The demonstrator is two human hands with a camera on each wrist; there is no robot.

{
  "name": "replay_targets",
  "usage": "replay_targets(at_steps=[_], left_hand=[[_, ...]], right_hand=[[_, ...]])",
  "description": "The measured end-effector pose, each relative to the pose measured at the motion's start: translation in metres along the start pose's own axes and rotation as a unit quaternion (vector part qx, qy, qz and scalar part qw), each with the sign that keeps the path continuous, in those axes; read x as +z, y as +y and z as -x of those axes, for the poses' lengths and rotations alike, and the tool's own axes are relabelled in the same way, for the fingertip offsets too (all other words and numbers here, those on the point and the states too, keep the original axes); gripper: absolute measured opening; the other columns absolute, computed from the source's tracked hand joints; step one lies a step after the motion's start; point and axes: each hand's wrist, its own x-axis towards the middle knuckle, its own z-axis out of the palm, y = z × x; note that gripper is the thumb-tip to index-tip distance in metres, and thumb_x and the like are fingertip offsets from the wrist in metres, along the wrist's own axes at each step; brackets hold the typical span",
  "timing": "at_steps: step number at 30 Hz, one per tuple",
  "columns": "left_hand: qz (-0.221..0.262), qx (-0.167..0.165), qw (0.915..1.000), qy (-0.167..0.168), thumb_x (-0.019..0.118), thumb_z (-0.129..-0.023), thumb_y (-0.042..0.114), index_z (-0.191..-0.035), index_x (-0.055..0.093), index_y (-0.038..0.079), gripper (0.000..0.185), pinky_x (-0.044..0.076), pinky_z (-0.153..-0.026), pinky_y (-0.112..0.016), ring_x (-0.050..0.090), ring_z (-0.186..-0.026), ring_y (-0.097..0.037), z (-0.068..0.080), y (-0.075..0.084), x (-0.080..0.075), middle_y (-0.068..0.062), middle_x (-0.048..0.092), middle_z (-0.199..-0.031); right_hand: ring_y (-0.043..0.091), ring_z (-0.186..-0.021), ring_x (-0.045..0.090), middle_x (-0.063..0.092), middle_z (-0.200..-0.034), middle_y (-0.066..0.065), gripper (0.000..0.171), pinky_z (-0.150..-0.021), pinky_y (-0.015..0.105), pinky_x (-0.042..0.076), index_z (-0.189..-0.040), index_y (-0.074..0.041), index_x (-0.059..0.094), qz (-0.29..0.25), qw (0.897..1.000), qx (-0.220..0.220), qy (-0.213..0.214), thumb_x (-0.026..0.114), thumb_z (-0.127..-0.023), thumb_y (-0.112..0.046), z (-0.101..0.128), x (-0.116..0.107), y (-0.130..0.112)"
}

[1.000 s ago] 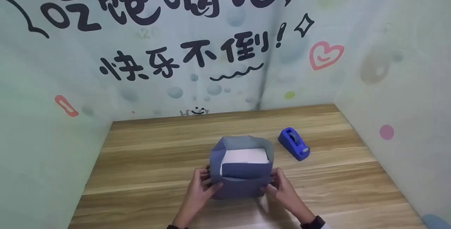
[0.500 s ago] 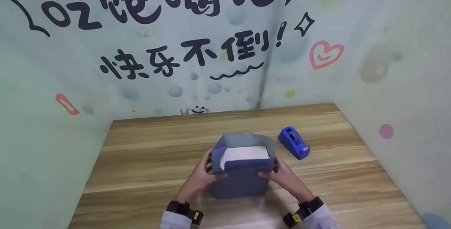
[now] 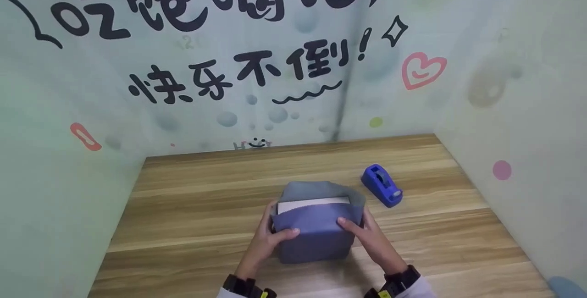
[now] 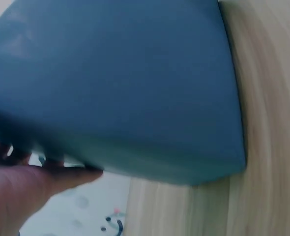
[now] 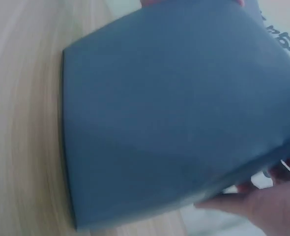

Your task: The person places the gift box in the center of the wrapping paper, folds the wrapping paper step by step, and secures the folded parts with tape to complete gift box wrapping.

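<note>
left hand (image 3: 266, 238) + right hand (image 3: 369, 238) gripping paper (image 3: 314, 231) round box (image 3: 314, 205) | flap between thumbs | tip: keep it taut, crease crisp

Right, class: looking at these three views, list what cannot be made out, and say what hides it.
- White box, head view: blue paper hides all but a strip of its top.
- Left hand, left wrist view: fingertips hidden behind the paper, picture blurred.
- Right hand, right wrist view: cut off by the frame edge.
- Tape dispenser, head view: too small to see any tape.
</note>
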Motion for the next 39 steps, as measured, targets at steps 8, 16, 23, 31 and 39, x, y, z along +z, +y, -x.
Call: replay_targets(at_steps=[8,16,23,31,39], left_hand=[[-0.008,0.018,0.9981,0.059,0.065,-0.08,0.019,-0.129,0.035,0.01,0.057,0.03,-0.097,-0.037,0.042,-0.114,-0.022,0.003,0.001,0.016,-0.014,0.043,-0.127],[-0.023,0.005,0.9915,0.128,0.063,-0.082,0.023,-0.126,0.042,0.011,0.05,0.03,-0.1,-0.041,0.04,-0.121,-0.024,0.007,0.003,0.027,-0.011,0.046,-0.131],[-0.032,0.023,0.9862,0.161,0.059,-0.086,0.02,-0.121,0.044,0.004,0.041,0.026,-0.106,-0.044,0.04,-0.125,-0.024,0.007,0.003,0.033,-0.012,0.049,-0.127],[-0.064,0.05,0.9786,0.189,0.053,-0.091,0.019,-0.116,0.045,-0.001,0.033,0.029,-0.105,-0.046,0.044,-0.121,-0.027,0.005,0.005,0.038,-0.016,0.052,-0.123],[-0.103,0.039,0.9736,0.2,0.04,-0.097,0.017,-0.121,0.041,-0.006,0.034,0.027,-0.107,-0.047,0.038,-0.127,-0.035,0.001,0.01,0.036,-0.024,0.047,-0.129]], right_hand=[[0.024,-0.113,0.047,0.045,-0.129,0.015,0.073,-0.093,0.031,0.038,-0.138,-0.014,0.029,0.023,0.997,0.024,0.075,0.068,-0.078,-0.018,0.004,0.013,0.002],[0.027,-0.134,0.024,0.025,-0.147,0.017,0.073,-0.11,0.044,0.019,-0.144,-0.009,0.018,-0.03,0.992,0.025,0.124,0.06,-0.086,-0.023,0.009,0.024,-0.002],[0.025,-0.128,0.034,0.038,-0.139,0.019,0.057,-0.107,0.04,0.025,-0.138,-0.001,0.032,-0.028,0.985,0.019,0.17,0.054,-0.09,-0.02,0.011,0.031,-0.005],[0.025,-0.135,0.023,0.03,-0.144,0.02,0.051,-0.113,0.04,0.017,-0.139,0.004,0.028,0.019,0.985,-0.027,0.168,0.042,-0.096,-0.019,0.008,0.029,-0.007],[0.032,-0.126,0.038,0.043,-0.134,0.025,0.044,-0.105,0.044,0.03,-0.133,0.006,0.038,0.178,0.968,-0.046,0.173,0.038,-0.097,-0.019,0.003,0.024,-0.008]])
